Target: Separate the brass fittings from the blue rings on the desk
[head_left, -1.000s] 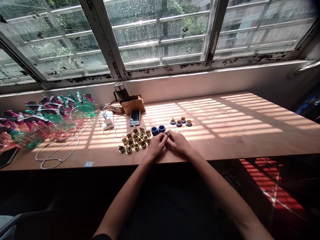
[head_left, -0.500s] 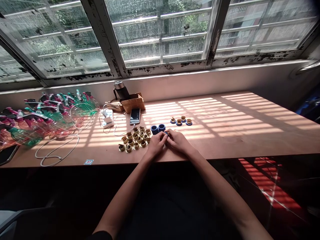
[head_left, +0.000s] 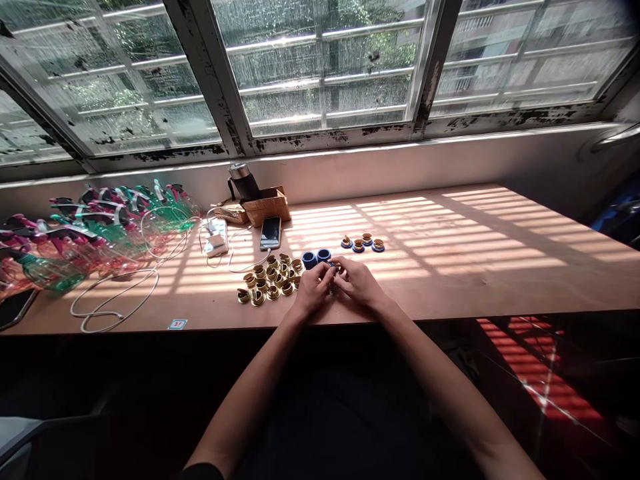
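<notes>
My left hand (head_left: 316, 285) and my right hand (head_left: 356, 281) meet near the table's front edge, fingers closed around a small blue ring (head_left: 332, 265). Fingers cover most of it, and whether a brass part sits inside I cannot tell. Just beyond my left fingers stand two blue cylinders (head_left: 323, 255), perhaps stacked rings. To the left, several brass flanged fittings (head_left: 273, 291) stand in a cluster. Farther back on the right are several brass fittings seated in blue rings (head_left: 358, 245).
Clear spray bottles (head_left: 107, 230) crowd the left end of the wooden table (head_left: 465, 260). A phone (head_left: 271, 233), a power strip (head_left: 216, 238), white cables and a cardboard box (head_left: 267, 205) with a black flask (head_left: 244, 182) stand towards the window. A numbered label (head_left: 177, 325) lies at the front edge.
Both hands stay in the same place, with only a slight shift of the right fingers around the blue ring. The other things on the table have not moved.
</notes>
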{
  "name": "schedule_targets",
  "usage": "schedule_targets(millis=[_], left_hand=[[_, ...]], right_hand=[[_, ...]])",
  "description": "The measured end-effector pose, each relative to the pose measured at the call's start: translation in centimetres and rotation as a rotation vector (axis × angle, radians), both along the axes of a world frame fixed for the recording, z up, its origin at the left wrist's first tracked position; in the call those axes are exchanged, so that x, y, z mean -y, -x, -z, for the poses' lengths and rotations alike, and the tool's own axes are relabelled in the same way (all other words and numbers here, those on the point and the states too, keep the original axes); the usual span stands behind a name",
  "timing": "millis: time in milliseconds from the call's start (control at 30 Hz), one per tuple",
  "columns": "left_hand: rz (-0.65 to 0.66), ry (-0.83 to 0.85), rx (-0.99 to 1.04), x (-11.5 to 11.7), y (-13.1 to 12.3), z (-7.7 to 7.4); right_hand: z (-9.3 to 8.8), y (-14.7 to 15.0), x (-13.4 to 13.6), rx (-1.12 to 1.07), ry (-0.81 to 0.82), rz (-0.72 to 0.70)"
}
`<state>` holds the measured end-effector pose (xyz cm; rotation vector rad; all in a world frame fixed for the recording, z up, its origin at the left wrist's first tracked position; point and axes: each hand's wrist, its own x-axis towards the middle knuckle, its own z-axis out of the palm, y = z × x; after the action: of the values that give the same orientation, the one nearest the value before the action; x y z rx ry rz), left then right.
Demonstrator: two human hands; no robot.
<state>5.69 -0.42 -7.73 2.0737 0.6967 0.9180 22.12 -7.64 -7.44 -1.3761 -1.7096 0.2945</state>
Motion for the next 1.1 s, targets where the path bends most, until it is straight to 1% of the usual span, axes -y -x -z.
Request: schedule_targets(millis=[133, 267, 467, 633, 900, 1100], left_hand=[[0.017, -0.010, 0.017, 0.19, 0.09, -0.38], [0.048, -0.027, 0.031, 0.34, 0.19, -0.71], [0.064, -0.032, 0.035, 0.37, 0.13, -0.54], [0.041, 0.006, 0.065, 0.22, 0.05, -0.36], [0.023, -0.039, 0.084, 0.26, 0.14, -0.53], [0.045, 0.012, 0.096, 0.28, 0.05, -0.54]], right_hand=[[-0.09, -0.20, 0.01, -0.046, -0.085, -0.035], [-0.05, -0.31, 0.06, -0.094, -0.114, -0.060], [-0.30, 0.00, 0.12, -0.073, -0.142, -0.001], [-0.14, 0.07, -0.07, -0.006, -0.201, 0.011], [0.08, -0.01, -0.15, -0.040, -0.212, 0.001], [-0.03, 0.12, -0.14, 0.002, -0.209, 0.011]])
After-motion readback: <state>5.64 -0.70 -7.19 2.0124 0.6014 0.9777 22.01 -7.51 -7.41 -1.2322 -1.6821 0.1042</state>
